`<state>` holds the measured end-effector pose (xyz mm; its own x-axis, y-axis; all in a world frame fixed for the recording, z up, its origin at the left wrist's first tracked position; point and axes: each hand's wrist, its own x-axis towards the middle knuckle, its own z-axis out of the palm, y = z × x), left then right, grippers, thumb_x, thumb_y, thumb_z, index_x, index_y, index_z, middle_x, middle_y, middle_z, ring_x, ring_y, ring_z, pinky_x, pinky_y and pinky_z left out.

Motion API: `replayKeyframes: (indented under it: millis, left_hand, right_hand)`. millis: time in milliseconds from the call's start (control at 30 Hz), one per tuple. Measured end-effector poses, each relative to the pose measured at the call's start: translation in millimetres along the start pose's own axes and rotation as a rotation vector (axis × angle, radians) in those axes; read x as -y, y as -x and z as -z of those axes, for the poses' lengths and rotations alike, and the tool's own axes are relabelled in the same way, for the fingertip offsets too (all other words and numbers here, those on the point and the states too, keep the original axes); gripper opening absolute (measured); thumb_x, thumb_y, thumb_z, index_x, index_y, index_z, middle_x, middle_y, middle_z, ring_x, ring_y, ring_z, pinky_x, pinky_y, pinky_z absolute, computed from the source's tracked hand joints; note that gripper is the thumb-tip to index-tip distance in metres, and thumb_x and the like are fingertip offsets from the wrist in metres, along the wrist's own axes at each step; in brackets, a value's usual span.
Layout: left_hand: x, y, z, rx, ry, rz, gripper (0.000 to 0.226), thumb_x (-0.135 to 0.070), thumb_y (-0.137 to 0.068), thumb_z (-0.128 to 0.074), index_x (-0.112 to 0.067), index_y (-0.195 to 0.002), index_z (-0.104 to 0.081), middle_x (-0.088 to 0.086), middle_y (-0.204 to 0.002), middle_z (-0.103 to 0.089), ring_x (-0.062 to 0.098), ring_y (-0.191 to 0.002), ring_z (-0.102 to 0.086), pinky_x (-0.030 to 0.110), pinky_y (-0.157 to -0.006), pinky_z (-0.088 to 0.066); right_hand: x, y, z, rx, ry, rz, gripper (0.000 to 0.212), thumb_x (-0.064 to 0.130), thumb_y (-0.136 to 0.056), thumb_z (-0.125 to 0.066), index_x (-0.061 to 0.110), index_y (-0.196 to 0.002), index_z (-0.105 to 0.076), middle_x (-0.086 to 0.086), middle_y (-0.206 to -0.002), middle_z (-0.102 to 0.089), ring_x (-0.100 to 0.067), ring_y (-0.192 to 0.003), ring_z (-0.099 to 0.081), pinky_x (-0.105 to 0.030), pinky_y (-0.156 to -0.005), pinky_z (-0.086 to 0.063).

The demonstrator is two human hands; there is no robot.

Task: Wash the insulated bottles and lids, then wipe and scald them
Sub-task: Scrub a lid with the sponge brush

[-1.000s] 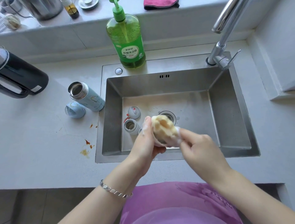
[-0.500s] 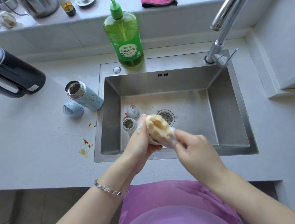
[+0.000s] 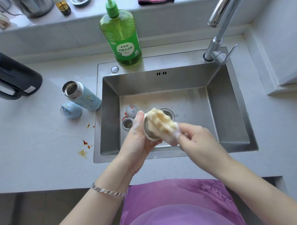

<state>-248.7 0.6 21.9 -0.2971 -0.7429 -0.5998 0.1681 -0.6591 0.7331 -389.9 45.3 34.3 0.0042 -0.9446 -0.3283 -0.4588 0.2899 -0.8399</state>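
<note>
Steel sink (image 3: 225, 99) below, left fingers (image 3: 140, 118) curled round soapy bottle (image 3: 148, 134), right fingers (image 3: 189, 130) pinching foamy sponge (image 3: 160, 121)

The white piece (image 3: 149, 135) gripped in the left hand (image 3: 139, 141) shows only a strip of rim and wall. The palm and the foamy sponge (image 3: 160, 122) cover the rest, so I cannot tell whether it is a bottle or a lid. The right hand (image 3: 197, 139), pinching the sponge, is blurred, its fingertips lost in suds. Near the sink's (image 3: 225, 104) left wall, a steel bottle (image 3: 127, 124) shows just its mouth. The black jug (image 3: 17, 80) is cut off at the worktop's left edge. The tap (image 3: 216, 40) spout and the pink cloth (image 3: 154, 2) are cut off at the top.
</note>
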Motion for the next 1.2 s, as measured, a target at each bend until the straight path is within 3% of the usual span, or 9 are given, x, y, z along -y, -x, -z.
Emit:
replayKeyframes:
  millis: [200,267,433,567,700,867,967,1100,1200]
  left_hand:
    - [-0.4,-0.6,-1.7,0.002,-0.12,-0.048,0.043,-0.045,-0.098,-0.024,-0.018,-0.093,-0.058,-0.004,-0.073,-0.065,0.009,-0.063,-0.059,0.021,-0.056,-0.047]
    - [-0.2,1.3,-4.0,-0.002,-0.152,-0.033,0.048,-0.044,-0.099,-0.023,-0.014,-0.097,-0.06,0.001,-0.072,-0.064,0.011,-0.059,-0.055,0.023,-0.055,-0.04]
    - [1.1,0.6,-3.5,-0.061,-0.159,-0.028,0.042,-0.043,-0.099,-0.024,-0.019,-0.092,-0.057,-0.002,-0.067,-0.06,0.012,-0.061,-0.052,0.026,-0.057,-0.04]
    - [3.8,2.5,-4.5,-0.068,-0.193,-0.025,0.039,-0.042,-0.1,-0.025,-0.025,-0.088,-0.057,0.0,-0.069,-0.06,0.012,-0.056,-0.051,0.026,-0.055,-0.036]
    - [-0.7,-5.0,-3.0,-0.123,-0.015,0.029,0.049,-0.045,-0.1,-0.023,-0.016,-0.081,-0.058,0.0,-0.06,-0.062,0.013,-0.058,-0.058,0.028,-0.062,-0.044]
    - [3.2,-7.0,-3.9,-0.163,0.209,0.041,0.049,-0.044,-0.1,-0.025,-0.016,-0.078,-0.059,0.005,-0.062,-0.063,0.016,-0.061,-0.058,0.032,-0.067,-0.041]
    - [6.7,-5.2,-6.2,-0.169,0.198,0.028,0.05,-0.044,-0.1,-0.023,-0.018,-0.075,-0.059,0.003,-0.063,-0.064,0.015,-0.061,-0.056,0.031,-0.063,-0.038]
    - [10.4,-2.4,-4.7,-0.171,0.164,0.081,0.046,-0.045,-0.099,-0.026,-0.015,-0.084,-0.059,0.002,-0.061,-0.064,0.014,-0.061,-0.06,0.027,-0.063,-0.049]
    - [16.9,-0.3,-2.4,-0.105,0.093,0.091,0.052,-0.045,-0.099,-0.025,-0.013,-0.084,-0.063,0.005,-0.069,-0.064,0.016,-0.064,-0.055,0.027,-0.061,-0.04]
  right_hand:
    - [10.7,2.7,1.2,0.039,0.057,-0.005,0.028,0.03,-0.089,-0.045,0.041,-0.066,-0.056,0.006,-0.047,-0.042,-0.01,-0.048,-0.034,-0.029,-0.051,-0.028]
    - [6.7,-1.1,8.5,0.005,0.036,-0.059,0.028,0.024,-0.09,-0.046,0.028,-0.066,-0.058,0.01,-0.042,-0.043,-0.008,-0.044,-0.035,-0.028,-0.05,-0.025]
    - [9.6,1.9,7.3,0.088,0.226,0.011,0.022,0.028,-0.087,-0.045,0.015,-0.086,-0.063,0.001,-0.049,-0.041,-0.013,-0.05,-0.033,-0.031,-0.052,-0.027]
    - [8.5,-5.0,16.2,0.049,0.182,-0.036,0.022,0.028,-0.088,-0.046,0.024,-0.088,-0.068,0.009,-0.046,-0.044,-0.01,-0.046,-0.036,-0.028,-0.05,-0.025]
    - [3.5,6.1,2.2,0.074,0.341,0.063,0.025,0.035,-0.09,-0.044,0.018,-0.095,-0.062,0.016,-0.053,-0.047,-0.017,-0.05,-0.032,-0.029,-0.05,-0.025]
    - [-14.9,10.6,8.3,0.063,0.374,-0.037,0.022,0.034,-0.092,-0.046,0.02,-0.094,-0.063,-0.002,-0.053,-0.047,-0.02,-0.059,-0.041,-0.034,-0.055,-0.033]
    - [-19.9,10.0,9.8,0.042,0.398,-0.041,0.021,0.035,-0.091,-0.046,0.026,-0.098,-0.063,-0.002,-0.061,-0.057,-0.022,-0.065,-0.047,-0.033,-0.059,-0.038]
    - [-11.9,14.8,-1.7,0.084,0.445,0.09,0.026,0.043,-0.092,-0.041,0.028,-0.099,-0.061,-0.001,-0.05,-0.039,-0.02,-0.06,-0.037,-0.029,-0.053,-0.03]
    - [-18.3,3.2,4.4,0.045,0.33,-0.015,0.021,0.036,-0.092,-0.045,0.027,-0.092,-0.064,0.0,-0.051,-0.048,-0.016,-0.054,-0.038,-0.029,-0.052,-0.031]
